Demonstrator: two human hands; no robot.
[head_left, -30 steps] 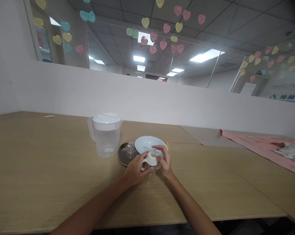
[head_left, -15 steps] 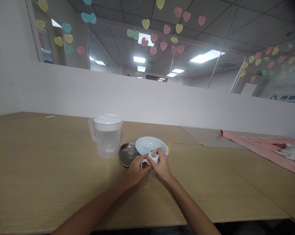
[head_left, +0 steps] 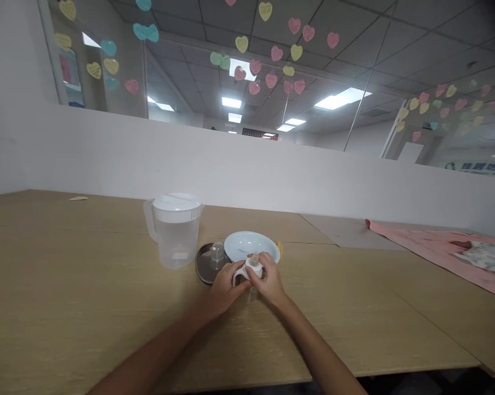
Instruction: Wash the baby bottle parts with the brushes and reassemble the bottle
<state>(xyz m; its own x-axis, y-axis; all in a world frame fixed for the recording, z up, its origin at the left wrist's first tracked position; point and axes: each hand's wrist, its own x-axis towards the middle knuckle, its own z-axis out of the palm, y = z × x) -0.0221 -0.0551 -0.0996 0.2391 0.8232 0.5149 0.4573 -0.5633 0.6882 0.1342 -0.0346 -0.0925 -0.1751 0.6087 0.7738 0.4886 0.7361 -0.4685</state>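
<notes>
A baby bottle (head_left: 252,295) sits between the person's two hands, near the middle of the table (head_left: 148,340) and just on the near side of a pale bowl (head_left: 247,240). It stands roughly upright, nipple (head_left: 254,259) on top; whether its base touches the tabletop cannot be told. The left hand (head_left: 225,286) is partly closed around the bottle's left side, by the curved white handle (head_left: 239,272), with the thumb across the front. The right hand (head_left: 272,281) is bent in from the other side, thumb and fingers closed on the white collar (head_left: 253,267) below the nipple. The step in hand looks like working that collar, the left hand bracing while the right turns or presses; which way cannot be told. The next move seems to call for a steady left hold and an even right-hand grip, clear of the nipple. Beside the bowl, a clear cap (head_left: 217,253) rests in a dark round tray (head_left: 205,274), near a lidded pitcher (head_left: 177,238).
</notes>
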